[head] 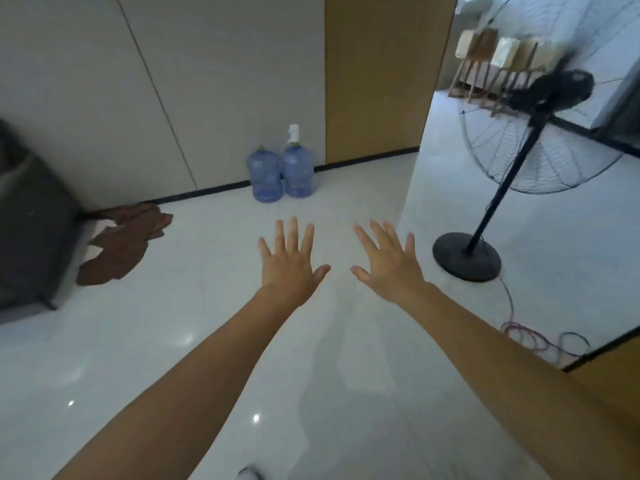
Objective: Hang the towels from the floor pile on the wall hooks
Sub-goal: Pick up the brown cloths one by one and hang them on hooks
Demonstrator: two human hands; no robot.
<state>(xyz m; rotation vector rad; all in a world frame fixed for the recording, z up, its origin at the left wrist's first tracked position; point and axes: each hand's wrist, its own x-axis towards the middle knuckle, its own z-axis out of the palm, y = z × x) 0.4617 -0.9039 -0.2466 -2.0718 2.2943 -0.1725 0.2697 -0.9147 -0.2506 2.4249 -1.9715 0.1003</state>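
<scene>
Both arms reach forward at the centre of the frame, backs of the hands up. The left hand (292, 263) and right hand (389, 263) hold nothing, their fingers (294, 230) straight and spread, thumbs pointing toward each other. At left of the frame a pile of brown towels (121, 245) lies on the pale glossy floor (207, 341) against the wall, just beside a dark sofa (31, 230). Two blue water jugs (280, 173) stand at upper centre. A black pedestal fan (512, 161) stands at right, coloured cables (540, 337) below it.

We see two blue water jugs (266, 174) at twelve o'clock by the wall, a black standing fan (554, 93) at two, and coiled cables (533, 336) at four.
</scene>
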